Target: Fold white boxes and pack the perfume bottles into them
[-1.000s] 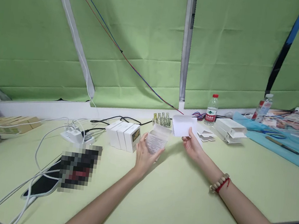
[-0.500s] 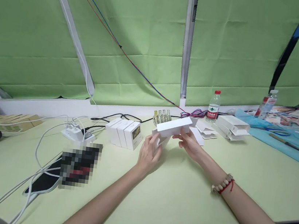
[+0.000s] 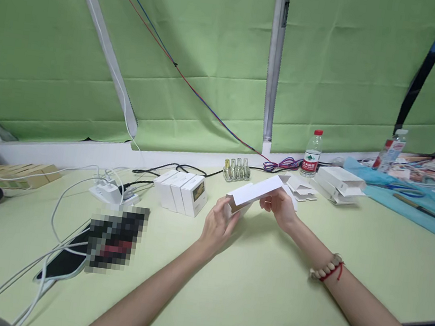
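Pale green laminate table [image 3: 264, 297], set before a wall of green fabric [image 3: 202, 38]. At its far edge lie a stack of flattened white card sleeves [image 3: 337, 181] and, further left, a row of upright white boxes [image 3: 183, 193]; four small clear glass bottles [image 3: 236, 170] stand between them.

The flat white cardboard carton [image 3: 256, 192] is held in the air above the table's middle, just in front of the glass bottles, tilted up towards the right. The left hand [image 3: 217, 227] is curled closed around its lower left end. The right hand [image 3: 280, 209] pinches its raised right end.

The work appears to be opening the carton into shape. It is probably best done by gripping near the creases, pressing opposite edges inward evenly, and keeping thumbs off the panels so none buckles.
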